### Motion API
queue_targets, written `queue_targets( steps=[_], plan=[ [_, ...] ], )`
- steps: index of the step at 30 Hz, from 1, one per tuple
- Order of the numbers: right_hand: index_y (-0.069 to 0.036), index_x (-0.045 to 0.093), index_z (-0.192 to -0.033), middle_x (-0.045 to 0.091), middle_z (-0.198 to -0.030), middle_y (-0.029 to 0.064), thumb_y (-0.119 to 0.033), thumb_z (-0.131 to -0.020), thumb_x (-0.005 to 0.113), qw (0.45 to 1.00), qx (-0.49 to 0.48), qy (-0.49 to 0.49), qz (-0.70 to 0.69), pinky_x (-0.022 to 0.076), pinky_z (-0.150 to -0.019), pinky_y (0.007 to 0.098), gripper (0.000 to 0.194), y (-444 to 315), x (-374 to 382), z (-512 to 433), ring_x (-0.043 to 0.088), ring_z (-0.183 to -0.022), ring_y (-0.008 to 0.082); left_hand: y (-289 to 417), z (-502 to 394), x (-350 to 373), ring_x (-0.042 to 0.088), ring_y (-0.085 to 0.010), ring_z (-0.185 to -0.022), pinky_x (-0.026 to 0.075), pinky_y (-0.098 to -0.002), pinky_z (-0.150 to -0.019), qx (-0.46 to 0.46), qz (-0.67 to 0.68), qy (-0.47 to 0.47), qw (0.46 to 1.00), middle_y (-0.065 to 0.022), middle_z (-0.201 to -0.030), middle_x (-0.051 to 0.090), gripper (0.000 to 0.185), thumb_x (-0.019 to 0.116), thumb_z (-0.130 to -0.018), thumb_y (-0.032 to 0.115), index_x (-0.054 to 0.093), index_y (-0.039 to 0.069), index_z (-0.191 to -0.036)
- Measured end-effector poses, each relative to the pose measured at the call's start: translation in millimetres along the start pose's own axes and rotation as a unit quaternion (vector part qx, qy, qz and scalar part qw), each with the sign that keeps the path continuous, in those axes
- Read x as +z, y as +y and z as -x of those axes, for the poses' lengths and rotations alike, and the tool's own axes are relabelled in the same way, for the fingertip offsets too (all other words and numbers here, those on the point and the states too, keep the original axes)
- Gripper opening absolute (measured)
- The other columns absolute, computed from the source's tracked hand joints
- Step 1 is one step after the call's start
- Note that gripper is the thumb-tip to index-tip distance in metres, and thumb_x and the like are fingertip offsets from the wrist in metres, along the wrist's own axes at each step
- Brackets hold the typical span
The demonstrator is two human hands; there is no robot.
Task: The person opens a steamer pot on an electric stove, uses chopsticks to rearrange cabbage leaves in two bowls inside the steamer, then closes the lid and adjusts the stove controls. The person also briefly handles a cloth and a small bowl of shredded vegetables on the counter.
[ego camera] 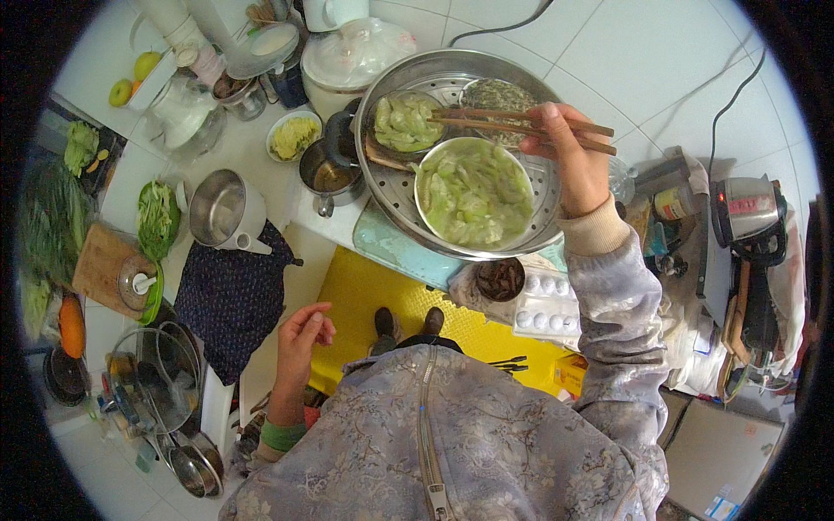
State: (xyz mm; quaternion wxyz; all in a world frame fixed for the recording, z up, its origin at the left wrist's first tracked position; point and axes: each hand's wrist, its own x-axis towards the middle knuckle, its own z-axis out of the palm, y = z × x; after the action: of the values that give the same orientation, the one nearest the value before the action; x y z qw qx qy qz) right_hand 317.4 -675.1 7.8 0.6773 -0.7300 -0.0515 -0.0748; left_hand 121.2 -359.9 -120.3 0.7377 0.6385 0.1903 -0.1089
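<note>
My right hand [576, 159] grips a pair of wooden chopsticks [485, 114], held level over a round metal steamer tray [397, 205] with holes in its base. Their tips hover near a small dish of pale green cooked vegetable [407, 122] at the tray's left. Closer to me in the tray is a larger round bowl of soft green vegetable pieces [475, 192]. A dish of dark, speckled greens [498, 94] lies at the back, partly behind the chopsticks and my fingers. My left hand [303, 338] hangs empty by my side, its fingers loosely curled.
Left of the steamer are a small saucepan [329, 176], a bowl of yellow shreds [294, 137] and a metal pot [221, 208] near a dark cloth [228, 293]. An egg tray [544, 309] sits below right. An electric kettle [749, 211] stands at the far right.
</note>
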Motion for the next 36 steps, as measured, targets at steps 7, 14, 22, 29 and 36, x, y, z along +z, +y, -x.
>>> queue_targets(
  steps=[7,14,22,29,36],
  plan=[
    [0.003,0.056,-0.089,0.057,-0.078,0.0093,-0.026,-0.085,0.049,0.999,0.013,0.043,0.017,0.0464,-0.059,0.0239,0.030,-9,-25,9,0.054,-0.062,0.0137,2,6,-5,0.047,-0.0097,-0.056,0.039,-0.0219,-0.052,0.006,-0.032,0.028,0.999,-0.0032,-0.066,0.052,0.022,0.046,-0.086,0.016,0.053,-0.001,-0.098],
    [0.003,0.057,-0.090,0.058,-0.076,0.0081,-0.024,-0.083,0.052,0.988,0.148,0.029,0.031,0.0483,-0.057,0.0246,0.029,3,-59,36,0.056,-0.060,0.0148,-3,9,-12,0.047,-0.0099,-0.057,0.038,-0.0223,-0.053,-0.002,-0.012,0.052,0.999,-0.0032,-0.066,0.052,0.023,0.046,-0.085,0.016,0.053,-0.001,-0.098],
    [0.004,0.055,-0.089,0.058,-0.079,0.0107,-0.023,-0.086,0.047,0.993,0.105,0.019,0.055,0.0483,-0.057,0.0236,0.029,-7,-74,49,0.056,-0.059,0.0140,-3,2,-4,0.048,-0.0081,-0.058,0.038,-0.0205,-0.054,-0.019,-0.014,0.018,1.000,-0.0023,-0.068,0.054,0.023,0.046,-0.085,0.015,0.054,-0.001,-0.100],
    [0.003,0.058,-0.088,0.059,-0.077,0.0098,-0.023,-0.083,0.053,0.988,0.138,-0.023,0.064,0.0483,-0.058,0.0240,0.027,-7,-73,61,0.056,-0.060,0.0145,-4,1,-2,0.048,-0.0080,-0.059,0.038,-0.0201,-0.054,-0.022,-0.004,0.016,1.000,-0.0021,-0.068,0.054,0.023,0.046,-0.085,0.015,0.054,0.000,-0.100],
    [0.004,0.056,-0.089,0.059,-0.078,0.0115,-0.020,-0.083,0.053,0.985,0.148,-0.053,0.065,0.0484,-0.058,0.0252,0.026,1,-66,59,0.056,-0.060,0.0158,-3,-3,2,0.048,-0.0080,-0.058,0.038,-0.0201,-0.054,-0.023,-0.008,-0.001,1.000,-0.0024,-0.069,0.054,0.024,0.047,-0.085,0.016,0.054,0.000,-0.101]
  ],
)
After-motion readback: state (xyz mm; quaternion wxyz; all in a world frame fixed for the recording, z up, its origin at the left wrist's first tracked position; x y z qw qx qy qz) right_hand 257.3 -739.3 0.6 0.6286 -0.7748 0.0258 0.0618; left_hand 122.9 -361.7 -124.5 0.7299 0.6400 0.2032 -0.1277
